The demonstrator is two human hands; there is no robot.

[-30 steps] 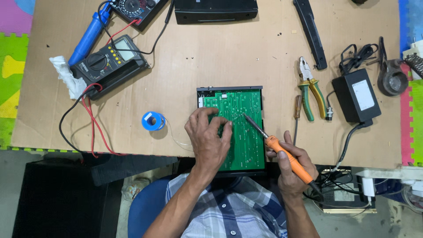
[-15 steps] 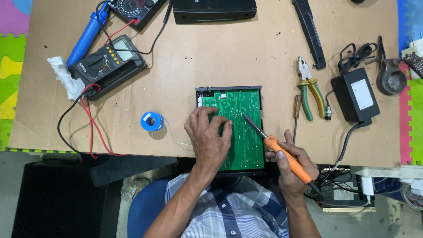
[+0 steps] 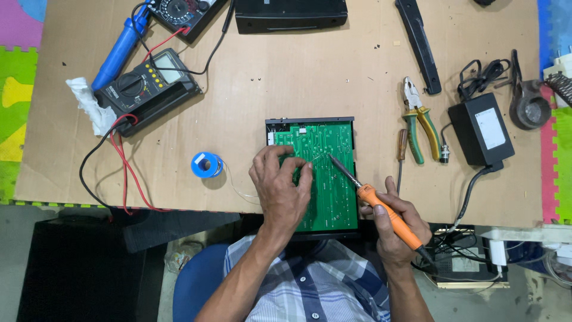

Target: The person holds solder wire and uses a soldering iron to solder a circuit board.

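Brown cardboard-covered worktop (image 3: 310,77): left hand (image 3: 280,188) presses curled fingers on green circuit board (image 3: 333,179); right hand (image 3: 396,223) grips orange-handled soldering iron (image 3: 372,197).

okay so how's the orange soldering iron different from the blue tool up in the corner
The orange soldering iron is gripped in the right hand, its tip on the green circuit board; the blue tool lies unheld by the black meter. The orange one looks slimmer, the blue one thicker. Both are long and lie at a slant.

Workbench, top-down view
Brown cardboard-covered tabletop (image 3: 286,77); coloured foam puzzle mats (image 3: 15,89) on both sides, grey floor (image 3: 71,268) below, even overhead light.
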